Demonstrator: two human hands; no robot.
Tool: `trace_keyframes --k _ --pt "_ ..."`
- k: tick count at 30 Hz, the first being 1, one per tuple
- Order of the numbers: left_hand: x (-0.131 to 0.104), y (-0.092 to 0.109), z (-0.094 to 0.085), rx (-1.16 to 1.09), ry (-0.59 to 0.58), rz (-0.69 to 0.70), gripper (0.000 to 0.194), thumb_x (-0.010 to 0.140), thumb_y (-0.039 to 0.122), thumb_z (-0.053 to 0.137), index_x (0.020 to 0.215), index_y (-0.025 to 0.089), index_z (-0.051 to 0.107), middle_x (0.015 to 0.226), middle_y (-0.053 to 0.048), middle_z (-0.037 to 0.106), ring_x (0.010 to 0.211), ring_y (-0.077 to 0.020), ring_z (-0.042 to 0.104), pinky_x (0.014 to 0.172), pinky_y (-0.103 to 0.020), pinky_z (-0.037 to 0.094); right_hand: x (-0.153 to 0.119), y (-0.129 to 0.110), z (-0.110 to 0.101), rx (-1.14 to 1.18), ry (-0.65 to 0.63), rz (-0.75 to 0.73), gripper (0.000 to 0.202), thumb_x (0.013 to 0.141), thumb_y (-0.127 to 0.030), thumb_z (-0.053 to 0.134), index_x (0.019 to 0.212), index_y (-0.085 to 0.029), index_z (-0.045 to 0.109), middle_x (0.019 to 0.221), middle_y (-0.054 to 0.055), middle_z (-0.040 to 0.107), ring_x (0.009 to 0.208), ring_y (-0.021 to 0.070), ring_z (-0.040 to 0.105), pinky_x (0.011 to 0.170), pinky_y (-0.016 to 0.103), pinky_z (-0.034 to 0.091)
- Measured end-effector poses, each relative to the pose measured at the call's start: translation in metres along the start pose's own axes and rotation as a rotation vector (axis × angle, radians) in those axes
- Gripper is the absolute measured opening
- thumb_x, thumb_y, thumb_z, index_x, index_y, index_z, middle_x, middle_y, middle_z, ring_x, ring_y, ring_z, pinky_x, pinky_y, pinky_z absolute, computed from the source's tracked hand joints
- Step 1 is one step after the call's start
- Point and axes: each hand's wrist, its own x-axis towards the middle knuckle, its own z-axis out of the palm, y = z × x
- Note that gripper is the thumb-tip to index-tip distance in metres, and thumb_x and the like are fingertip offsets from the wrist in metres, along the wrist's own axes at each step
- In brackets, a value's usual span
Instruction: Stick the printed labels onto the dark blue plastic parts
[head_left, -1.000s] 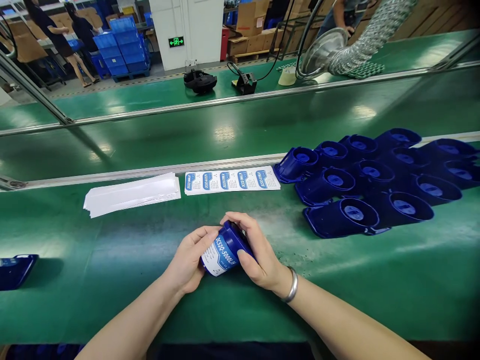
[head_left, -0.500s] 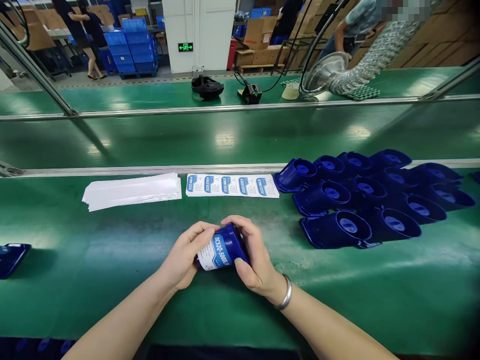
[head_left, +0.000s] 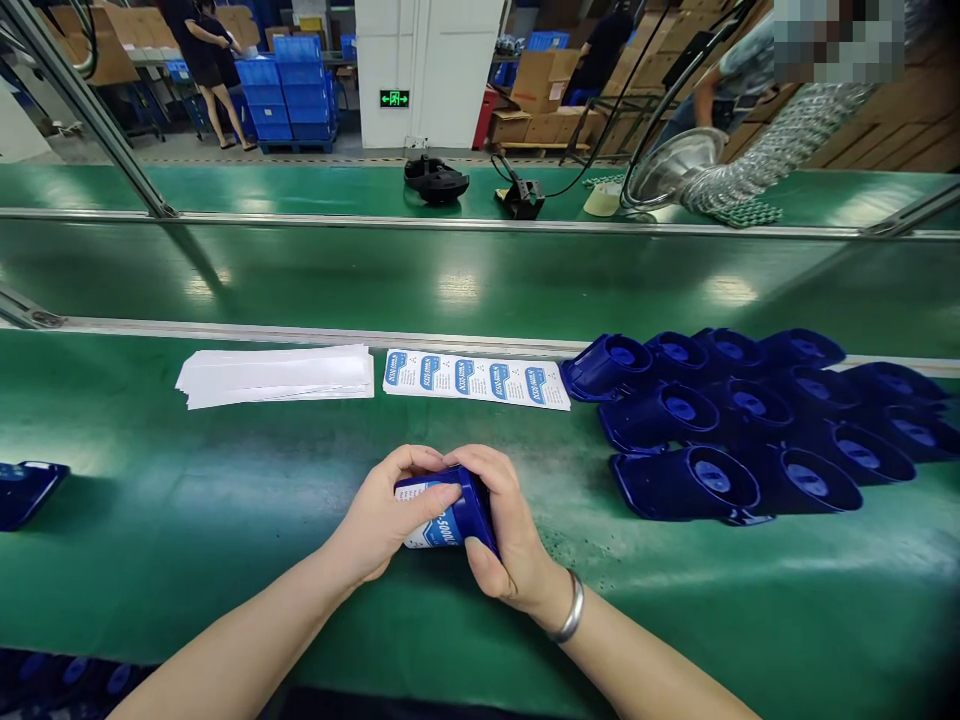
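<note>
A dark blue plastic part (head_left: 474,512) with a white and blue label on its side is held between both hands over the green table. My left hand (head_left: 394,510) grips its left end, the thumb lying across the label. Around the right end wrap the fingers and thumb of my right hand (head_left: 504,520), with a silver bangle on that wrist. Beyond the hands lies a sheet of printed labels (head_left: 478,378); left of it is a stack of white strips (head_left: 277,376).
Several similar blue parts (head_left: 686,482) stand in rows at the right. Another blue part (head_left: 30,495) sits at the far left edge. Metal rails (head_left: 480,225) cross behind, with a flexible silver duct (head_left: 780,150) at the upper right. People stand in the background.
My left thumb has moved across the label, covering part of the print. The camera view has shifted and tilted slightly. Both hands still hold the blue part.
</note>
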Motion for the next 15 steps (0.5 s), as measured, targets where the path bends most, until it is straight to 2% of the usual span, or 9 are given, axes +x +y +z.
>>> trace_keyframes --k 4,8,12,15 --pt "-0.002 0.0 -0.001 0.21 -0.003 0.142 0.034 0.077 0.039 0.082 0.102 0.021 0.067 0.122 -0.009 0.059 0.113 -0.0268 0.059 0.099 -0.041 0.046 -0.004 -0.002 0.004 0.018 0.048 0.067 0.049 0.105 -0.052 0.04 0.15 -0.032 0.035 0.131 0.01 0.047 0.119 0.0354 0.045 0.103 0.058 0.039" --pt "-0.002 -0.004 0.0 0.435 0.038 0.251 0.046 0.072 0.037 0.085 0.11 0.024 0.063 0.123 -0.009 0.059 0.115 -0.0295 0.058 0.099 -0.044 0.045 -0.008 -0.006 0.009 0.078 0.114 0.243 0.046 0.107 -0.053 0.038 0.147 -0.03 0.037 0.133 0.01 0.045 0.121 0.0335 0.046 0.106 0.056 0.04" --pt "0.001 -0.012 0.0 0.555 0.06 0.302 0.057 0.068 0.037 0.088 0.116 0.024 0.059 0.123 -0.01 0.058 0.114 -0.031 0.059 0.099 -0.047 0.046 -0.011 -0.006 0.013 0.166 0.143 0.407 0.045 0.107 -0.053 0.036 0.145 -0.028 0.037 0.131 0.01 0.047 0.119 0.031 0.051 0.103 0.05 0.046" --pt "0.002 -0.015 0.0 0.569 0.049 0.293 0.06 0.067 0.037 0.088 0.118 0.024 0.059 0.126 -0.011 0.055 0.119 -0.0327 0.057 0.103 -0.05 0.045 -0.011 -0.004 0.013 0.224 0.148 0.462 0.044 0.108 -0.053 0.035 0.144 -0.028 0.038 0.13 0.01 0.049 0.121 0.0297 0.052 0.103 0.046 0.048"
